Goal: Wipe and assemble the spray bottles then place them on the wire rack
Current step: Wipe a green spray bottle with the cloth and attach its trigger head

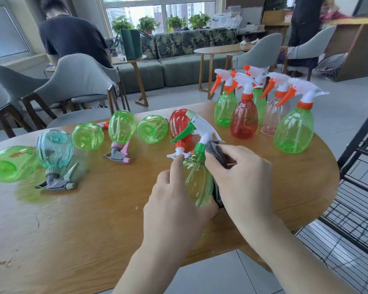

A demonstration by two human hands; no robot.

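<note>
My left hand (174, 200) grips a green spray bottle (198, 181) by its body, just above the wooden table (83, 219). The bottle wears a white head with a green trigger (198, 126). My right hand (240, 177) holds a grey cloth (220, 153) against the bottle's neck and right side. Several assembled bottles (293, 128) with orange triggers stand upright at the far right of the table. Several more bottles lie on their sides along the far edge, among them a red one (179, 124) and a teal one (54, 149).
A black wire rack (359, 187) stands beside the table on the right. Grey chairs (77, 81) sit behind the table. A person in a dark shirt sits at the back left, and another stands at the back right. A sofa and potted plants line the window.
</note>
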